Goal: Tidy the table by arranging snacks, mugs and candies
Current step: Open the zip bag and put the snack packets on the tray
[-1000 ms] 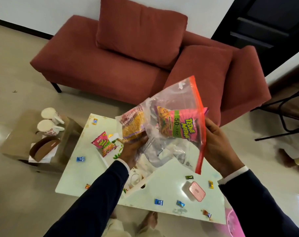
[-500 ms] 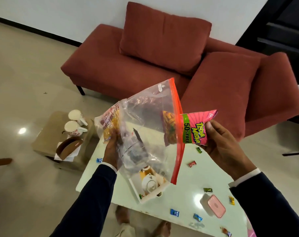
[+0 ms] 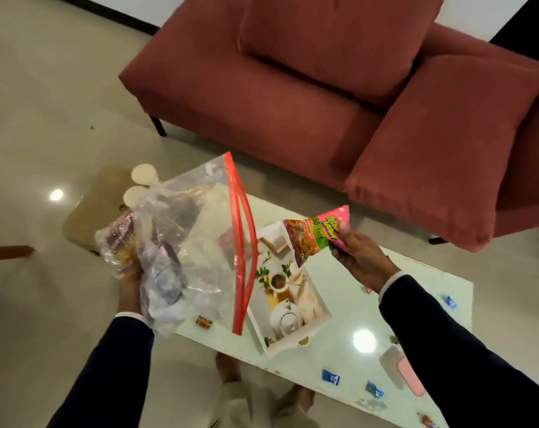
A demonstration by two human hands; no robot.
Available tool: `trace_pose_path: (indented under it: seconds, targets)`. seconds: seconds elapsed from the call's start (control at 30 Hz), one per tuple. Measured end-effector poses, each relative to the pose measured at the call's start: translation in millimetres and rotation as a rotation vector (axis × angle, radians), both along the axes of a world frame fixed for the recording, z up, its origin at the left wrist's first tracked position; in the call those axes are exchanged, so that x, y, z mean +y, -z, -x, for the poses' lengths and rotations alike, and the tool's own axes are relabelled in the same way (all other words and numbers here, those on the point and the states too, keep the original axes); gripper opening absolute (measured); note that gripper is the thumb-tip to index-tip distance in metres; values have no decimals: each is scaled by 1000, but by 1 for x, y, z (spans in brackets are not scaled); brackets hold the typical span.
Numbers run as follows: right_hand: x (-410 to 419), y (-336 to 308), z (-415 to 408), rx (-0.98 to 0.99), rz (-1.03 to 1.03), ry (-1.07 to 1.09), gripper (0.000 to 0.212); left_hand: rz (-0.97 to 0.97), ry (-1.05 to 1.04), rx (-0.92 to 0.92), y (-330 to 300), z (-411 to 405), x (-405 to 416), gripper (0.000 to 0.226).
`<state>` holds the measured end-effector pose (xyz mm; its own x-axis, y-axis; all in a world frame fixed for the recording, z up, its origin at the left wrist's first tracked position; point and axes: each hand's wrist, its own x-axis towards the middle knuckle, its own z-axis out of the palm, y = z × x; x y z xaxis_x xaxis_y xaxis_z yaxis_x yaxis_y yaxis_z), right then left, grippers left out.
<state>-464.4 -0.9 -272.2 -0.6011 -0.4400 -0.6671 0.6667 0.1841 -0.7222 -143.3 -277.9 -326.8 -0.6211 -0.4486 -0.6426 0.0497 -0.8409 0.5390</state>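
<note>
Above table [image 3: 351,307], L hand [image 3: 131,287] grips zip bag [image 3: 200,242] upright; R hand [image 3: 359,257] pinches snack pkt [image 3: 314,236], raised beside.

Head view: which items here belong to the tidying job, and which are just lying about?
Job:
pink snack packet in right hand
zip bag in left hand
white mugs
tray
blue candy
orange candy

Lying about:
red sofa
pink case

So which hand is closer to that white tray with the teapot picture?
Right. The right hand, pinching the pink snack packet, hovers just beyond the white tray at its right edge. The left hand holds the zip bag out past the table's left edge.
</note>
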Motion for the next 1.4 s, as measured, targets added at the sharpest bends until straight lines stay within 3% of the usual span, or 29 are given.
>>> trace_pose_path:
  seconds: [0.07, 0.2, 0.27, 0.43, 0.57, 0.73, 0.9, 1.1, 1.2, 1.4]
  targets:
    - [-15, 39, 3, 58, -108, -165, 46, 3, -102, -99, 10, -10, -16, 72]
    - [-55, 113, 15, 318, -397, -426, 53, -49, -115, -45, 45, -14, -10, 42]
    - [-80, 144, 24, 510, -539, -606, 53, 44, -97, -72, 63, -17, -9, 50]
    - [-131, 205, 44, 869, -781, -1019, 47, -10, -112, -151, 101, -19, -8, 63]
    - [-159, 230, 50, 980, -904, -1218, 39, -36, -78, -163, 127, -24, -11, 59]
    - [-190, 246, 57, 932, -807, -1398, 40, -57, -49, -146, 130, -17, -9, 61]
    - [-200, 252, 53, 999, -801, -1303, 36, -54, -67, -132, 128, -12, 0, 51]
    - [-171, 258, 41, 1132, -785, -976, 61, -133, -3, -96, 127, -5, 7, 63]
    - [-140, 237, 32, 1020, -719, -781, 55, -141, 34, -97, 122, 2, 10, 71]
    - [-40, 121, -24, 660, -331, -288, 12, -91, 86, -48, 75, 32, 30, 63]
